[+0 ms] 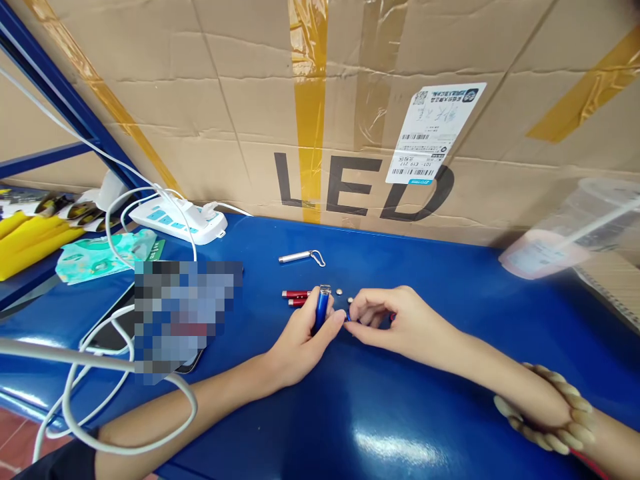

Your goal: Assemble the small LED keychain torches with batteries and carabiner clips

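I am working over a smooth, glossy blue tabletop (pixel 240 427) that is throwing back a white glare between my forearms. Behind it a creased cardboard box (pixel 250 100) is standing like a wall, with shiny amber tape (pixel 309 107) running down it and thick black letters spelling LED. Chunky, pale, rounded beads (pixel 543 437) are circling my right forearm, and white cables (pixel 75 355) are looping at my left. Beyond my hands a slim silver tube (pixel 295 258) is lying with a bent metal clip (pixel 319 259) at its end. Two red cylinders (pixel 296 294) are resting just beside my left fingers, partly hidden; two small, round, silvery discs (pixel 339 292) are lying near my right ones.

My left hand (pixel 300 341) is gripping a blue tube (pixel 321 317), fingers and thumb closing around it and holding it nearly upright. It is gleaming deep blue, straight-sided, with a bright silvery end. My right hand (pixel 413 327) is pinching a small blue piece (pixel 349 317) just beside my left thumb; my fingertips are covering most of it, so I cannot tell its shape.
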The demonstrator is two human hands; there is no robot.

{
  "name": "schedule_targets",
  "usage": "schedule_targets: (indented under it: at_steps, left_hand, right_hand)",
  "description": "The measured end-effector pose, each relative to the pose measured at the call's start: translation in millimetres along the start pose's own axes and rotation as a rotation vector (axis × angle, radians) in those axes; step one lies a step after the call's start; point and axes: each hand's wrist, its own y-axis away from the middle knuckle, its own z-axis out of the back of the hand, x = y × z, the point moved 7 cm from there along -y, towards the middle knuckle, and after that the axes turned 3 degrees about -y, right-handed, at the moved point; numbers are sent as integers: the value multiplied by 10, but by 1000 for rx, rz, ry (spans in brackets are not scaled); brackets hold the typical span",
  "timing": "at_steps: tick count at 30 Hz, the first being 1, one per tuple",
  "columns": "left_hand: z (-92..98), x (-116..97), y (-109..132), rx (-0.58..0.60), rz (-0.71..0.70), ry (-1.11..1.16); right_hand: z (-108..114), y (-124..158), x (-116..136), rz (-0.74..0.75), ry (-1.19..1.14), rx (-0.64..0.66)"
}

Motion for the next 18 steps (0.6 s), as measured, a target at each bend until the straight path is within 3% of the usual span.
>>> schedule_targets:
  at_steps: [6,9,18]
  left_hand:
    - [13,-20,5,-26,-35,-131]
    - [-24,-27,5,27,-36,-139]
    - [-7,-74,-21,3,-103,-162]
  right_hand:
    - [-105,41,62,128,136,58]
    - [-100,36,35,145,137,79]
    - [-26,36,9,38,42,31]
